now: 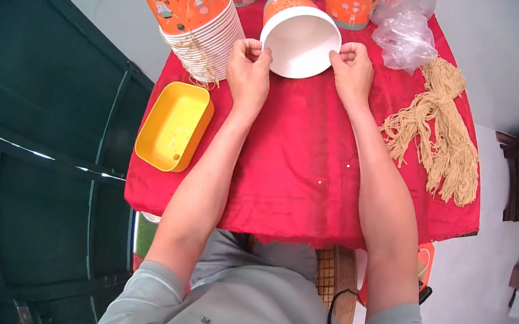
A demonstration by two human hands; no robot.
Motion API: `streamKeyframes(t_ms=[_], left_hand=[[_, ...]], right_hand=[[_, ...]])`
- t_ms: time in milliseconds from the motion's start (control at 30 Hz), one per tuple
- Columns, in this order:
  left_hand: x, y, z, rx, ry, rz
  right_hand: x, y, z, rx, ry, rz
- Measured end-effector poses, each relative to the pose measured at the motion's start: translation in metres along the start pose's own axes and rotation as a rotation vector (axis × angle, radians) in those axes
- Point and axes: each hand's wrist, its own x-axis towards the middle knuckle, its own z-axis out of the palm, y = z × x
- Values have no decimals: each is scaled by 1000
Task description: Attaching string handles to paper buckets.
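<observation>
Between my two hands a paper bucket (301,44) lies tipped on its side, its white inside facing me and its printed orange outside showing at the top. My left hand (249,74) pinches the left of its rim between thumb and fingers. On the opposite side of the rim, my right hand (353,71) grips in the same way. Left of my left hand leans a tall stack of nested paper buckets (192,10), orange and green with white rims, with tan strings hanging down its side. Below that stack sits a yellow plastic tub (174,127) with small bits inside.
More stacks of paper buckets (349,2) stand along the far edge. A crumpled clear plastic bag (402,38) lies at the far right, beside a bundle of tan strings (441,134). A red cloth (293,167) covers the table. Dark green doors (44,92) rise on the left.
</observation>
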Motion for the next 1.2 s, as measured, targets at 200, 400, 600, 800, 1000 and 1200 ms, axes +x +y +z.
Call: streamKeyframes(t_ms=[200,400,600,800,1000,1200], left_hand=[[-2,9,-5,46,0,-30],[-2,17,-8,52,26,53],[7,30,-13,-94,52,169],[13,67,-38,-250,33,178],[12,76,-47,-377,-172,175],[8,88,-53,-773,-298,-140]], right_hand=[[-3,-12,-5,-86,-55,-11],[-4,-27,-16,-206,-159,-116],[-5,-28,-19,353,-232,-101],[-1,-72,-53,293,-314,-81],[-8,-90,-57,286,-358,-115],[-27,-111,-48,415,-251,-217]])
